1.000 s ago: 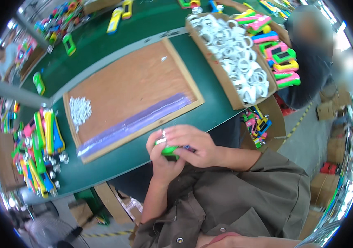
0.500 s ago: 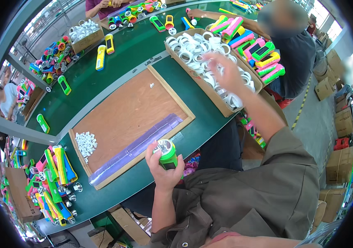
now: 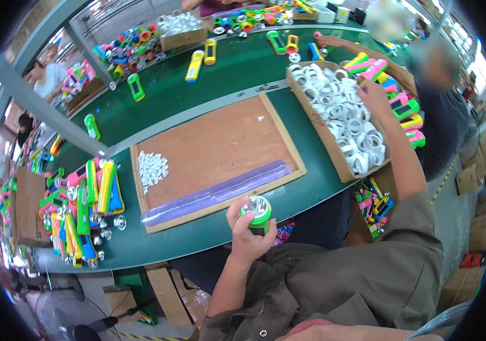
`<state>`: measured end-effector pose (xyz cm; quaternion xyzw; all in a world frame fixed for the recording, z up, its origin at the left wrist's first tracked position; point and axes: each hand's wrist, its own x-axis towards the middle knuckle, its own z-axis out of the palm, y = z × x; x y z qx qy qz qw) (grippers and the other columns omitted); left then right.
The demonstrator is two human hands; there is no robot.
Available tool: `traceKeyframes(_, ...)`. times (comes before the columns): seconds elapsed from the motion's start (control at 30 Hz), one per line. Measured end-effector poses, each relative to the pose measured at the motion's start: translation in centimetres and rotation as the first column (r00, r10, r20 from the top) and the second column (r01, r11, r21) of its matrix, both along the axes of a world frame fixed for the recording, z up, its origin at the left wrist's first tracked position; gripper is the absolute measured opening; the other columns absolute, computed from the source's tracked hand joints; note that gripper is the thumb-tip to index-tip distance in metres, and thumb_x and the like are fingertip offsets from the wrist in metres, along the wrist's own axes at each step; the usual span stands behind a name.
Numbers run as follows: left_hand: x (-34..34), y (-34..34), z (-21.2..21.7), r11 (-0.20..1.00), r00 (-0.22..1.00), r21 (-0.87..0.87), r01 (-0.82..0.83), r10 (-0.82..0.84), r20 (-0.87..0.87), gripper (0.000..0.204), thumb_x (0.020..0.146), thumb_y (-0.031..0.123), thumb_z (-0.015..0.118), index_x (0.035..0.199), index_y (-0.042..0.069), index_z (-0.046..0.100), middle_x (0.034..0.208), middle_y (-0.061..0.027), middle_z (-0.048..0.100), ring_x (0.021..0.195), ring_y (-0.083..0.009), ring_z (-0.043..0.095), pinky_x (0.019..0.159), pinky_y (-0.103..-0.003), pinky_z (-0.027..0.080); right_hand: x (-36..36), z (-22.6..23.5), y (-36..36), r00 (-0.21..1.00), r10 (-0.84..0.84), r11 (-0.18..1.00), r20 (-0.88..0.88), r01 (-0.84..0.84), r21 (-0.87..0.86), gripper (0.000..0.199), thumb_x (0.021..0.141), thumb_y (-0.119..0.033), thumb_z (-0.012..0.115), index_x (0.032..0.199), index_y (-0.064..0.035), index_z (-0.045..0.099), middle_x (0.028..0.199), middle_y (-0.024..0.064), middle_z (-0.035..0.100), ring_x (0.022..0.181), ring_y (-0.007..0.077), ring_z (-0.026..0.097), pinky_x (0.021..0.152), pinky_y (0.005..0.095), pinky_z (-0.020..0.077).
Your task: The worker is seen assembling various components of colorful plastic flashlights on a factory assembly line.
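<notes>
My left hand (image 3: 248, 236) grips a green flashlight (image 3: 260, 212) near the table's front edge, its head with a shiny round reflector turned up. The lower part of the flashlight is hidden by my fingers. My right hand (image 3: 375, 96) reaches to the far end of a cardboard box (image 3: 324, 129) full of white plastic rings (image 3: 342, 105). Its fingers curl down at the rings, beside a pile of colourful flashlights (image 3: 405, 109). What these fingers hold, if anything, is too small to make out.
A wood-framed board (image 3: 214, 145) holds a heap of small white pieces (image 3: 152, 169) and a purple strip (image 3: 217, 192). Flashlights with loose reflectors lie heaped at left (image 3: 84, 213). A metal post (image 3: 55, 111) rises there. A co-worker's arm (image 3: 362, 48) reaches over the far right.
My right hand has moved away from me, from above the middle of the ring box to its far end. My left hand still grips the green flashlight. The view has shifted.
</notes>
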<state>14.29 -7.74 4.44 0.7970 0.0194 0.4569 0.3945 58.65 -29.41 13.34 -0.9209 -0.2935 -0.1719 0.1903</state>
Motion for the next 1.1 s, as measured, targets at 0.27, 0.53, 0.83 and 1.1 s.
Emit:
traceKeyframes(0.27, 6.1, 0.1, 3.7, 0.982, 0.970, 0.002, 0.188, -0.186, 0.155, 0.080, 0.067, -0.002, 0.078, 0.132, 0.016, 0.034, 0.133, -0.0259, 0.040, 0.121, -0.0401, 0.048, 0.098, -0.047, 0.045, -23.2, 2.9, 9.4, 0.345, 0.821, 0.549, -0.455, -0.256, 0.796, 0.029, 0.082, 0.008, 0.067, 0.084, -0.0052, 0.041, 0.121, 0.0205, 0.061, 0.115, 0.0228, 0.061, 0.094, 0.0347, 0.0542)
traceKeyframes(0.53, 6.4, 1.0, 5.1, 0.984, 0.973, 0.055, 0.170, -0.176, 0.148, 0.082, 0.066, -0.003, 0.078, 0.132, 0.016, 0.035, 0.133, -0.0260, 0.040, 0.119, -0.0394, 0.050, 0.095, -0.046, 0.047, -26.7, 3.7, 12.1, 0.362, 0.889, 0.442, -0.281, -0.514, 0.735, 0.030, 0.087, -0.012, 0.064, 0.112, -0.0017, 0.049, 0.114, 0.0122, 0.054, 0.100, 0.0196, 0.054, 0.086, 0.0320, 0.0460)
traceKeyframes(0.83, 7.2, 2.0, 4.6, 0.978, 0.936, 0.206, 0.024, -0.094, 0.340, 0.059, 0.070, -0.003, 0.076, 0.119, 0.015, 0.048, 0.141, -0.0332, 0.041, 0.119, -0.0504, 0.055, 0.091, -0.048, 0.054, -26.7, 4.7, 12.7, 0.526, 0.837, 0.509, 0.149, -0.849, 0.138, 0.081, 0.073, -0.028, 0.082, 0.139, 0.0025, 0.045, 0.122, 0.0193, 0.057, 0.111, 0.0355, 0.058, 0.093, 0.0401, 0.0496)
traceKeyframes(1.1, 6.4, 0.9, 7.0, 0.993, 0.978, -0.111, -0.027, 0.003, -0.209, 0.054, 0.080, 0.014, 0.075, 0.120, -0.004, 0.044, 0.113, -0.0300, 0.061, 0.098, -0.0428, 0.066, 0.072, -0.044, 0.057, -27.3, 4.2, 13.9, 0.530, 0.844, 0.500, 0.085, -0.834, 0.234, 0.061, 0.076, -0.012, 0.069, 0.134, 0.0004, 0.052, 0.119, 0.0187, 0.061, 0.107, 0.0363, 0.060, 0.091, 0.0417, 0.0509)
